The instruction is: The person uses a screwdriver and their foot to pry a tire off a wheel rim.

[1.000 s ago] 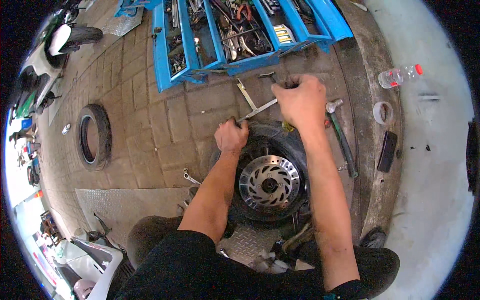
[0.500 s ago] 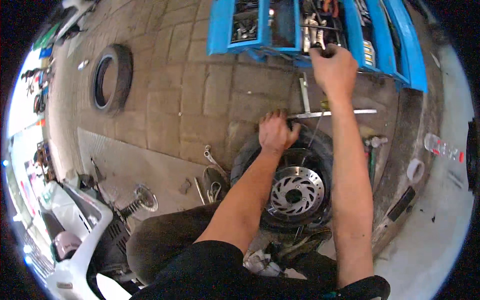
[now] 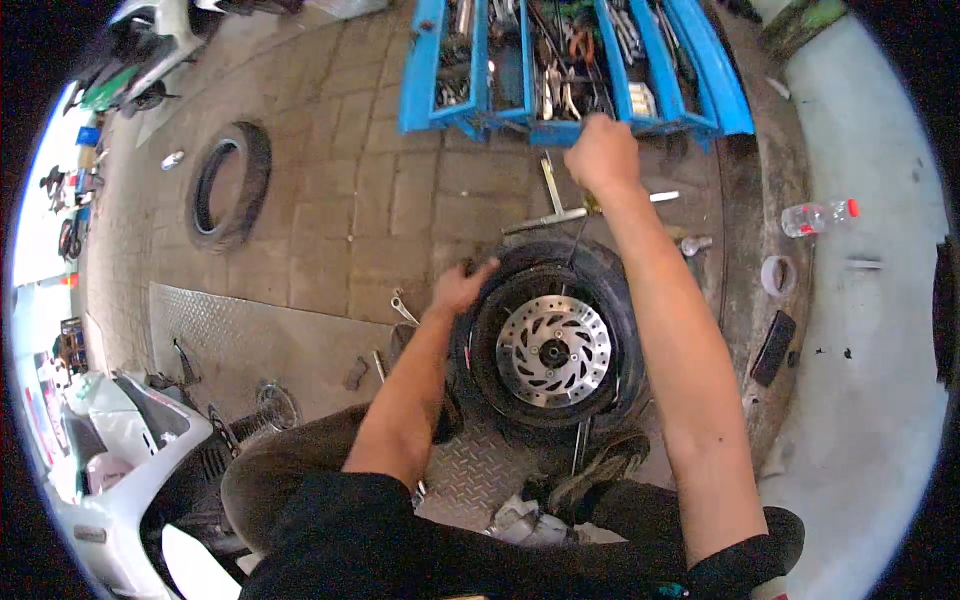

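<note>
A wheel with a black tyre lies flat in front of me, its slotted silver brake disc facing up. Beside the tyre's upper left edge is my left hand, open, its thumb apart from the fingers. My right hand is closed at the near edge of a blue toolbox; a dark piece shows at its fingers, too unclear to name. Below that hand, a screwdriver with a yellowish handle points down to the tyre. A metal bar sticks out from the wheel's near side.
A T-shaped metal tool lies between toolbox and wheel. Left are a loose tyre, a wrench, a metal plate and white bodywork. Right are a plastic bottle, a tape roll and a black block.
My left hand has slid from the tyre's far edge to its left side. My right hand has drawn back slightly from the toolbox compartments. The view has shifted, uncovering more of the wheel.
</note>
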A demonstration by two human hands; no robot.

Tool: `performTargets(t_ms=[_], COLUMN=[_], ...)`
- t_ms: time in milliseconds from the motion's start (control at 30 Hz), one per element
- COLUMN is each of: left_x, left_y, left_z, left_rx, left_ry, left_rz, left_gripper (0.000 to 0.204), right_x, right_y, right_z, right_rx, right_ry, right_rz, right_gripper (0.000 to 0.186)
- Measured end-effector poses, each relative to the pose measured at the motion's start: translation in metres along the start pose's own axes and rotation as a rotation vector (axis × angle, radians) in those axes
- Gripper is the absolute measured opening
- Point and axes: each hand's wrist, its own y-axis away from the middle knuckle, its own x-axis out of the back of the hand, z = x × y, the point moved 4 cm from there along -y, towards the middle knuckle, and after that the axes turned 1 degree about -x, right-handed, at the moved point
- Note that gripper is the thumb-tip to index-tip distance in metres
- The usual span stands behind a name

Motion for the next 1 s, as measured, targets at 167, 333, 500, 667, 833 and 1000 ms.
performTargets(t_ms=[167,333,500,667,833,1000], left_x=[0.043,0.069,0.079,0.068,0.068,0.061], left_y=[0.05,0.132,0.17,0.184,0.223,0.254], left_z=[0.054,0.099,0.106,0.107,0.104,0.112], left_rx=[-0.149,-0.204,-0.184,-0.279,-0.37,-0.418], left_ry=[-0.056,0.254,0.18,0.094,-0.017,-0.155], left_rz=[0.002,-0.163,-0.242,-0.141,0.001,0.139], left_gripper=[0.112,0.105,0.102,0.106,0.112,0.11], right_x=[0.071,0.138,0.175,0.198,0.239,0.233], right_y=[0.043,0.1,0.156,0.185,0.267,0.301], right_z=[-0.008,-0.007,0.008,0.049,0.058,0.053], right_rx=[0.046,0.185,0.014,-0.053,0.023,0.044], right_ry=[-0.038,-0.074,-0.198,-0.245,-0.224,0.13], right_rz=[0.138,0.368,0.417,0.367,0.088,-0.35], right_gripper=[0.023,0.026,0.04,0.052,0.057,0.081])
